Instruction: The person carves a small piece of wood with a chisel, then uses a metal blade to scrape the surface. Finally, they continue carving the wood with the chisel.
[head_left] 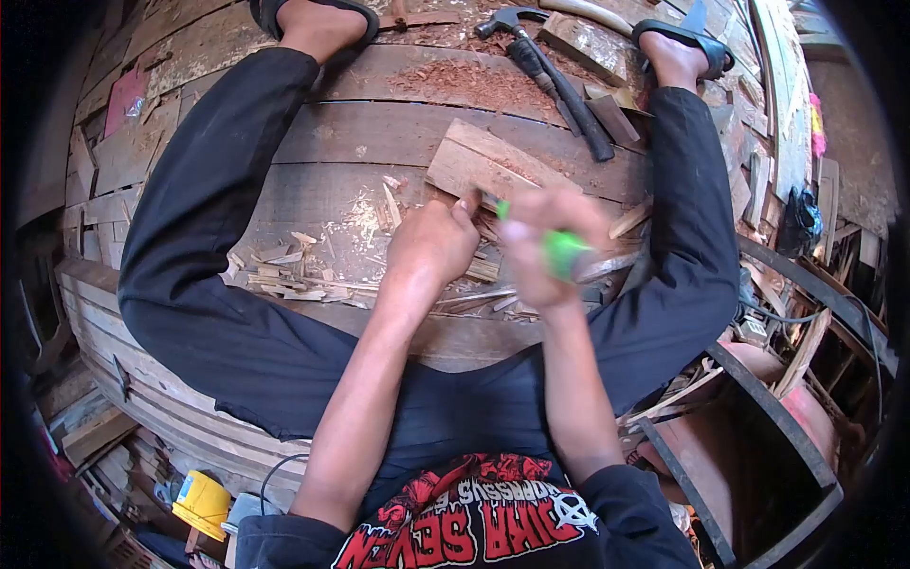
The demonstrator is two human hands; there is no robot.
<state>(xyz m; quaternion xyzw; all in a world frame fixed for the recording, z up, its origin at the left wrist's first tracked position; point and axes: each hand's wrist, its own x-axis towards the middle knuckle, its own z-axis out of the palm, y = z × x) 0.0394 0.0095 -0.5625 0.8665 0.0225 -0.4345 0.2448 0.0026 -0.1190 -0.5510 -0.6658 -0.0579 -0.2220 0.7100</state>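
A flat wooden block (488, 161) lies tilted on the plank floor between my legs. My left hand (434, 242) is closed at its near edge, thumb up, fingers curled; what lies inside the fingers is hidden. Just to the right, my right hand (555, 242) is wrapped around a bright green-handled tool (566, 254). Motion smears this hand and the tool, so the tool's exact kind does not show. Its narrow green front end points toward the block and my left thumb. Wood splinters (327, 280) lie on the planks below the block.
Past the block lie a claw hammer (512, 19), a dark long-handled tool (559, 90) and a wood chunk (588, 47). Reddish shavings (464, 83) cover the planks there. A dark metal frame (773, 427) stands at right; a yellow container (201, 503) sits at lower left.
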